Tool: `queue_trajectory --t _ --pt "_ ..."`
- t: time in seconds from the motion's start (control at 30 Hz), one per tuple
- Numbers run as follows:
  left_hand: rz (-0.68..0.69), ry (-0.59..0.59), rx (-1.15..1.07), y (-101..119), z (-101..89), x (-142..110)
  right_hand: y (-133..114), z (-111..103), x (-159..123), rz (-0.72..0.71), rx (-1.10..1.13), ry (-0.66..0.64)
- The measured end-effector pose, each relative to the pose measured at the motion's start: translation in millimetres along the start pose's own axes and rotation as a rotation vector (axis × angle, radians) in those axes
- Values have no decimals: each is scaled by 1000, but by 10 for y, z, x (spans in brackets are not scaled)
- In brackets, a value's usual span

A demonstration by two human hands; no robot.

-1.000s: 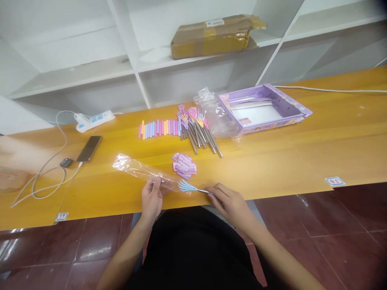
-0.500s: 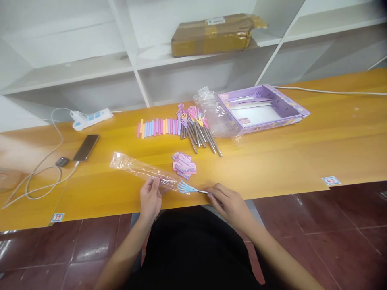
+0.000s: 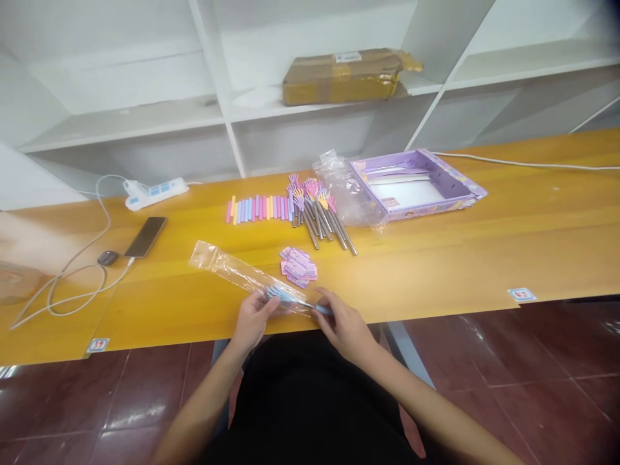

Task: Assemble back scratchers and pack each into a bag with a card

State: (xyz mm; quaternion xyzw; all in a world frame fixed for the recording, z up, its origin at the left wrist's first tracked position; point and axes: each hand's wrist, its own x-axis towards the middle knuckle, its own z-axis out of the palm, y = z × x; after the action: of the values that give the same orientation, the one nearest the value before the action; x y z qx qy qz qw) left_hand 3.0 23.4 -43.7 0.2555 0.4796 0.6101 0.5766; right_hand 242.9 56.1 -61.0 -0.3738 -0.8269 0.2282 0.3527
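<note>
A blue back scratcher [image 3: 285, 295] with a hand-shaped head and a blue handle end lies partly inside a long clear plastic bag [image 3: 237, 271]. My left hand [image 3: 252, 321] pinches the bag near the scratcher's head. My right hand [image 3: 345, 326] is closed on the handle end, close to the bag's mouth. Just beyond my hands is a small heap of pink and purple cards [image 3: 298, 267]. Farther back lies a pile of back scratchers [image 3: 322, 213] with metal rods and coloured hand-shaped heads, beside a row of coloured sticks [image 3: 261, 208].
A purple open box [image 3: 431, 205] stands at the back right, with crumpled clear bags [image 3: 346, 194] against it. To the left are a phone [image 3: 145, 237], a power strip [image 3: 157, 194] and loose cables. A taped carton [image 3: 339, 81] sits on the shelf above the table [image 3: 436, 258].
The blue back scratcher has slid leftward, deeper into the clear bag. My right hand has moved left toward my left hand. The camera view has shifted slightly.
</note>
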Motion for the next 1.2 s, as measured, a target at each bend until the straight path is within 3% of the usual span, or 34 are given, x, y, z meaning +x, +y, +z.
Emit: queue_trajectory --t 0.2,0.33,0.57,0.67,0.87,0.97,1.13,1.2 --pt "187 204 -118 20 -36 69 113 -19 -25 8 30 35" --pt "275 288 -237 53 -55 124 192 -174 -3 46 191 -104" --pt "195 155 -49 41 -51 112 307 -351 46 222 649 -207" --pt "176 134 8 13 -58 88 328 -360 91 273 657 -209" --pt "142 108 106 -44 -102 81 257 -347 135 145 611 -268" --pt "110 55 168 -52 -109 74 228 -319 139 190 670 -283" --pt "84 -107 298 -4 -40 72 212 -272 230 307 725 -200" --pt "64 -160 334 20 26 81 205 -248 307 326 783 -234"
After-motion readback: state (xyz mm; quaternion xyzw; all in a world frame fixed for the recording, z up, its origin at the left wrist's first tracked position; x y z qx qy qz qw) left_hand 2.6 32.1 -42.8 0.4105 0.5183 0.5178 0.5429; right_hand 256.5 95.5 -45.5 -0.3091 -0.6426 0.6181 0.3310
